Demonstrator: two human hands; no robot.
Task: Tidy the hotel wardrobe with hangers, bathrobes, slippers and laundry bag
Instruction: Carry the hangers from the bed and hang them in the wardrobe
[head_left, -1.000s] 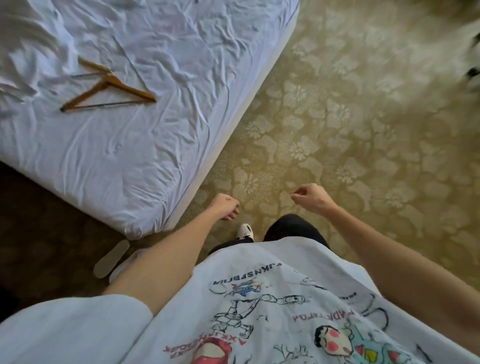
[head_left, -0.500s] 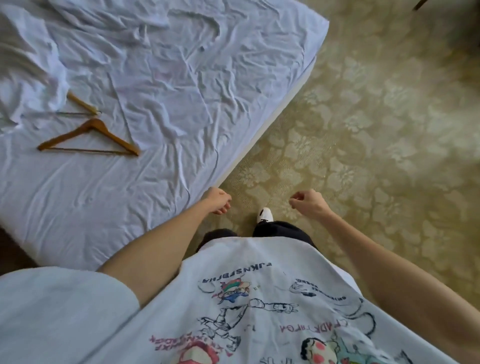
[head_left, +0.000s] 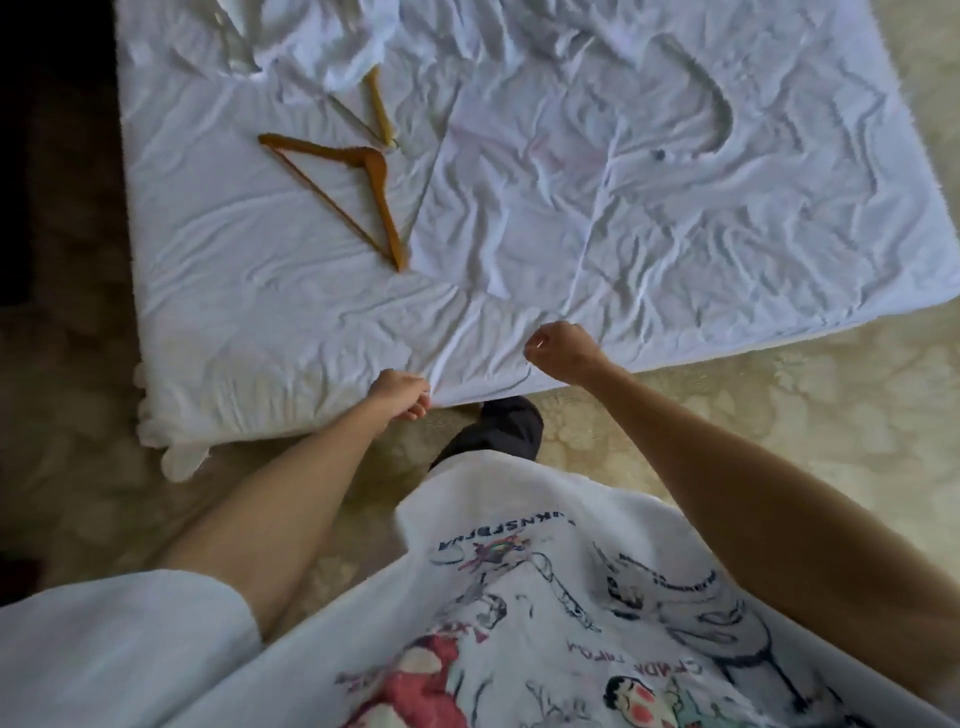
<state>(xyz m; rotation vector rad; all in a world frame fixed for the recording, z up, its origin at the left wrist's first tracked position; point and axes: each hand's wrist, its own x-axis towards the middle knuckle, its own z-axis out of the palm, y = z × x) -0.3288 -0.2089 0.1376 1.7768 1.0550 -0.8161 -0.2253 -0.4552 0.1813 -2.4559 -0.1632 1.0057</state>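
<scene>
A brown wooden hanger (head_left: 363, 176) lies flat on the white bed (head_left: 675, 208) at the upper left. A second, paler hanger (head_left: 379, 111) lies just behind it, partly under a crumpled white cloth (head_left: 322, 47) at the top. My left hand (head_left: 397, 392) hangs at the bed's near edge with loosely curled fingers and holds nothing. My right hand (head_left: 558, 351) hovers over the same edge, its fingers curled into a loose fist, and nothing shows in it.
Patterned beige carpet (head_left: 779, 415) runs along the bed's near side and right. A white slipper (head_left: 182, 460) pokes out at the bed's near left corner. Left of the bed the floor is dark. My dark trouser leg (head_left: 498, 431) stands against the bed edge.
The view has turned to face the bed squarely and I have stepped up to its edge. Both hands now sit over the mattress edge, still holding nothing.
</scene>
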